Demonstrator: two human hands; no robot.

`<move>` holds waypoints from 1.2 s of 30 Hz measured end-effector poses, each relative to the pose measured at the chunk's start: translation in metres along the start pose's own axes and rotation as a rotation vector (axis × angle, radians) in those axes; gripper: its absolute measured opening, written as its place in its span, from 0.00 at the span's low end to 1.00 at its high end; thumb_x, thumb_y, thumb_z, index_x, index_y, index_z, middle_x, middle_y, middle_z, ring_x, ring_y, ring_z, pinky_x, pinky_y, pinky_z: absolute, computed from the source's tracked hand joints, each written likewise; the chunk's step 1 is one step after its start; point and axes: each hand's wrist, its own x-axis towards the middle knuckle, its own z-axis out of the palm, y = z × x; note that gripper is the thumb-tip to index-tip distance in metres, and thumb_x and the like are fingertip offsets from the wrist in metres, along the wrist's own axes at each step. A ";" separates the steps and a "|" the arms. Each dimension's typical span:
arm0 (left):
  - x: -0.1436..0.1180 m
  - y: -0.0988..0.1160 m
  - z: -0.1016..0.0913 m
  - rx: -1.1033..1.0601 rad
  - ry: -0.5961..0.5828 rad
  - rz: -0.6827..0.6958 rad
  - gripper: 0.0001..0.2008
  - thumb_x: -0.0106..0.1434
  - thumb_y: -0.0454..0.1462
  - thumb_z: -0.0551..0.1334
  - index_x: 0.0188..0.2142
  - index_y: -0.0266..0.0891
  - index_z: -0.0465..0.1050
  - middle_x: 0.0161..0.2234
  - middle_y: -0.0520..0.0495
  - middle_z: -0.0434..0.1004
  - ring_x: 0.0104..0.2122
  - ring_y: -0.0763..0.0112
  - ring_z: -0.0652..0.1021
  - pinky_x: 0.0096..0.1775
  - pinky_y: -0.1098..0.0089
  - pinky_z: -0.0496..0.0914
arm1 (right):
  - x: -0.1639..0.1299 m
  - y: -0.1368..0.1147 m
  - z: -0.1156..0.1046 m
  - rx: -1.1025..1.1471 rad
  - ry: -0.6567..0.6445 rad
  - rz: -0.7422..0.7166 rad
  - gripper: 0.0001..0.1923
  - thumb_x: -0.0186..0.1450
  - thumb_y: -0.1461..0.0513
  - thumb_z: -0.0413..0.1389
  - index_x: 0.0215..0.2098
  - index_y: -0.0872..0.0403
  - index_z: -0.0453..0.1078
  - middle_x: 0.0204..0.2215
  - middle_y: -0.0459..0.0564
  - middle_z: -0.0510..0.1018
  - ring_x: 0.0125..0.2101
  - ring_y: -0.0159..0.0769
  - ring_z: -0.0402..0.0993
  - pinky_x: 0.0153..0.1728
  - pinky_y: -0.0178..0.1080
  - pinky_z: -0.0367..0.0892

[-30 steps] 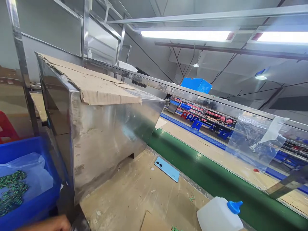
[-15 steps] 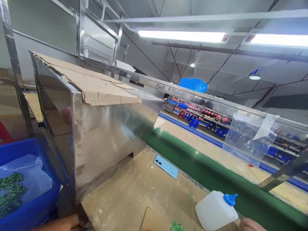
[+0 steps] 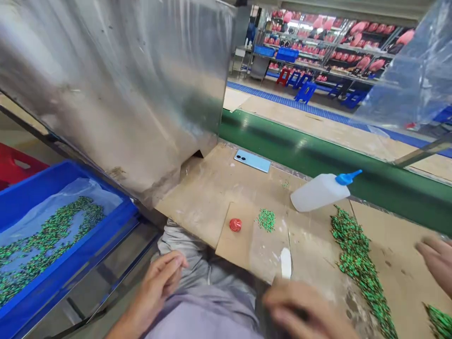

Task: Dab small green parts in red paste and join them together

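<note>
1. While the left hand rests on the grey cloth of the lap at about seven o'clock, its fingers curl loosely and close on nothing.
2. At six o'clock the right hand lies blurred on the near edge of the workbench; whether its fingers close on anything I cannot tell.
3. Just beyond that hand, a small white piece lies on a cardboard sheet, close to the fingers and perhaps touching them.
4. On the same sheet sit a red cap and, just to its right, a little heap of green beads.
5. A white bottle with a blue nozzle lies on its side toward one o'clock, past the sheet.
6. From beside that bottle, a long band of green beads runs toward four o'clock.
7. Another person's hand enters at three o'clock, near that band.
8. A pale blue phone lies at twelve o'clock, beside the green belt.
9. A blue crate at nine o'clock holds a plastic liner strewn with green beads, under a steel box.
</note>
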 end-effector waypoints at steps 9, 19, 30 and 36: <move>0.031 0.090 0.074 -0.727 -0.075 -0.150 0.07 0.59 0.23 0.65 0.35 0.32 0.79 0.32 0.49 0.71 0.27 0.79 0.74 0.27 0.79 0.69 | 0.094 0.045 0.045 -0.170 0.001 0.124 0.14 0.77 0.61 0.52 0.42 0.50 0.82 0.39 0.56 0.80 0.41 0.48 0.77 0.43 0.48 0.73; 0.058 0.078 0.063 -0.740 0.067 -0.090 0.05 0.67 0.23 0.68 0.39 0.30 0.83 0.36 0.44 0.84 0.33 0.75 0.85 0.39 0.82 0.80 | 0.093 0.067 0.065 -0.151 -0.020 0.070 0.18 0.79 0.57 0.50 0.37 0.50 0.80 0.33 0.54 0.80 0.36 0.46 0.75 0.38 0.46 0.67; 0.055 0.088 0.081 -0.793 -0.157 -0.192 0.08 0.68 0.22 0.67 0.43 0.29 0.84 0.43 0.36 0.89 0.41 0.68 0.89 0.44 0.80 0.82 | 0.084 0.037 0.036 0.089 0.191 0.142 0.05 0.77 0.59 0.55 0.43 0.49 0.71 0.34 0.49 0.82 0.30 0.38 0.79 0.31 0.39 0.75; 0.057 0.086 0.092 -0.639 -0.281 -0.158 0.08 0.69 0.37 0.73 0.41 0.31 0.84 0.40 0.39 0.89 0.30 0.73 0.88 0.29 0.83 0.78 | 0.095 0.015 0.032 0.547 0.278 0.184 0.06 0.74 0.60 0.63 0.46 0.48 0.83 0.36 0.49 0.89 0.31 0.38 0.87 0.34 0.37 0.83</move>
